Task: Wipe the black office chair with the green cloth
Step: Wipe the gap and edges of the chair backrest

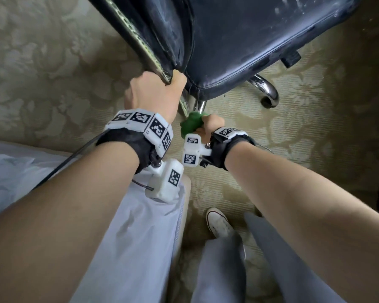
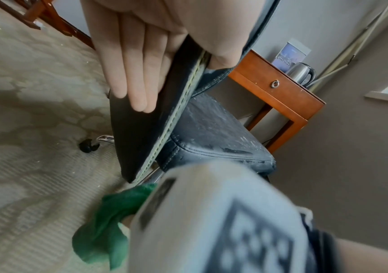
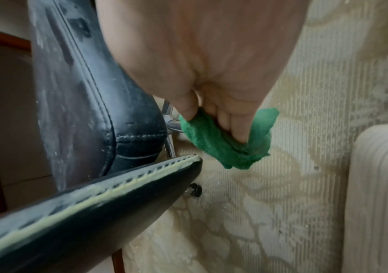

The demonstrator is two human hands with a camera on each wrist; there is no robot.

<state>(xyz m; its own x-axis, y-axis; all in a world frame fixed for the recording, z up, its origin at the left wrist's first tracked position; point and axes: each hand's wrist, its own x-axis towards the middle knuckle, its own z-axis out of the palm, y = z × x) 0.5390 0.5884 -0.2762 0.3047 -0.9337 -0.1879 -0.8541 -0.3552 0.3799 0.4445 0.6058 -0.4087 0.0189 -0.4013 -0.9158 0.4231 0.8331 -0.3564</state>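
Presently steadying the black office chair (image 1: 239,47) by its backrest edge with left hand (image 1: 153,92) clamped, right hand (image 1: 212,124) balling the green cloth (image 1: 190,125) low beside the chrome base (image 1: 264,88); likely risk: castors rolling, dusty seat missed.

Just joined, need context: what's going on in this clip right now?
A person is cleaning a black office chair. The left hand grips the lower edge of the backrest, fingers flat on its back and thumb on the front. The right hand holds a bunched green cloth low down by the chrome post under the seat. The seat looks dusty and streaked, so there seems to be wiping left to do.
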